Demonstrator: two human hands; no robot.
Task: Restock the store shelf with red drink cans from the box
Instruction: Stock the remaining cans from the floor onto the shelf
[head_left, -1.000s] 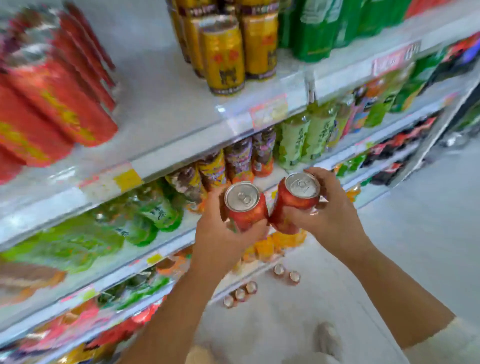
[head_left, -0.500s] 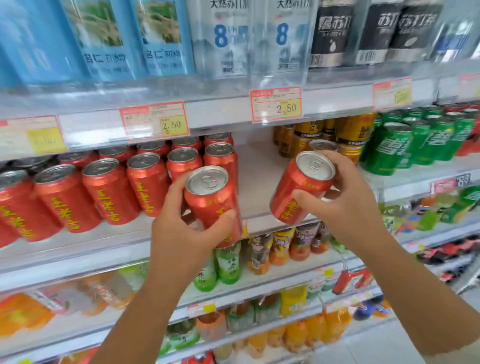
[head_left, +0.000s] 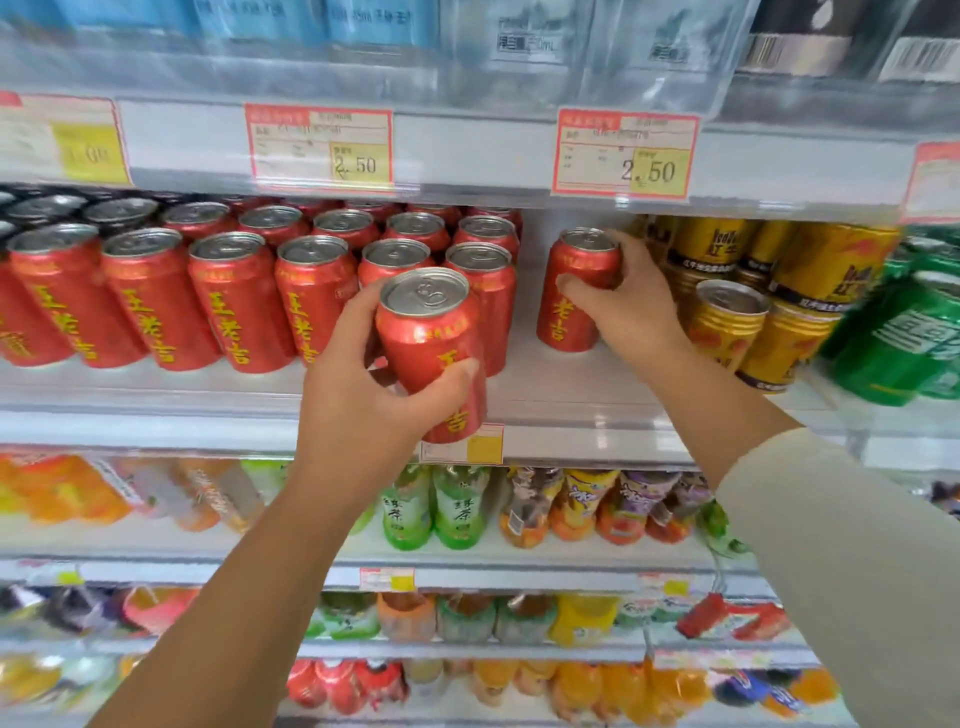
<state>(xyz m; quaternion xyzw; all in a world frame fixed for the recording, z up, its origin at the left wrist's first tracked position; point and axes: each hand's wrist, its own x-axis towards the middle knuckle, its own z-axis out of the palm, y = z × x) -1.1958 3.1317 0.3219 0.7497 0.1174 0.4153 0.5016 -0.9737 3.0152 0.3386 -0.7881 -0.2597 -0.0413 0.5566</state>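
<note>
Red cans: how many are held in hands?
2. One red can in the left hand, before the shelf; second red can in the right hand, beside the gold cans.

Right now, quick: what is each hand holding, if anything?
Left hand: grips the near can, held in front of the shelf.
Right hand: grips the far can, upright in the shelf's gap.

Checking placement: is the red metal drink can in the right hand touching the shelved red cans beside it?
Apart. Head view shows pale shelf between the red metal drink can gripped by the right hand and the nearest shelved red can.
</note>
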